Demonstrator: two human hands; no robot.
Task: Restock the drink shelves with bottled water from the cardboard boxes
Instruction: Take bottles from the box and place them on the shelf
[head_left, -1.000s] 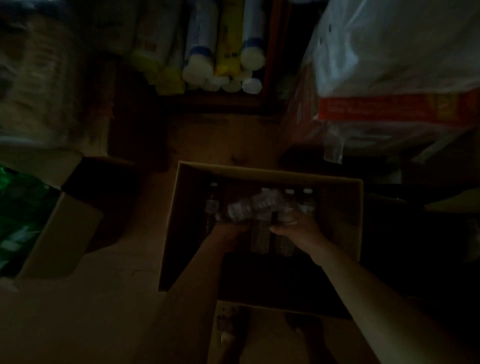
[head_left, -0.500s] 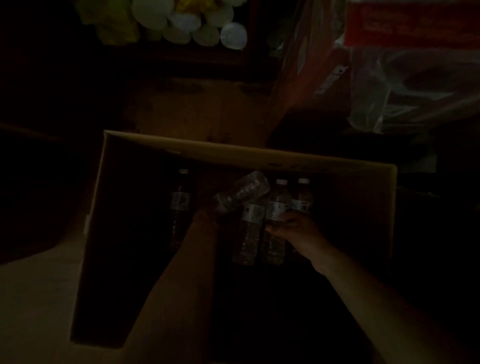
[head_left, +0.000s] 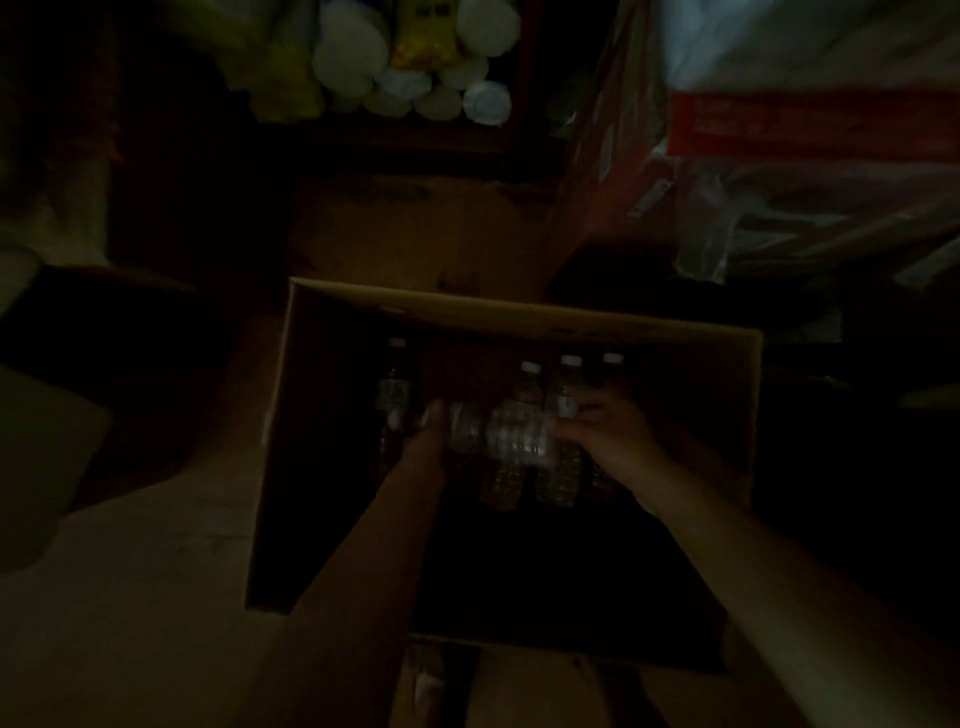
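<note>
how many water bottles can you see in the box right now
5: one lying crosswise bottle held between the left hand and right hand; one standing at the far left; three standing behind. Darkness may hide more.

light: very dim, underexposed | brightest: top edge, upper right | shadow: cardboard box (head_left: 519, 312) interior near black | blur: soft throughout, edges smeared
</note>
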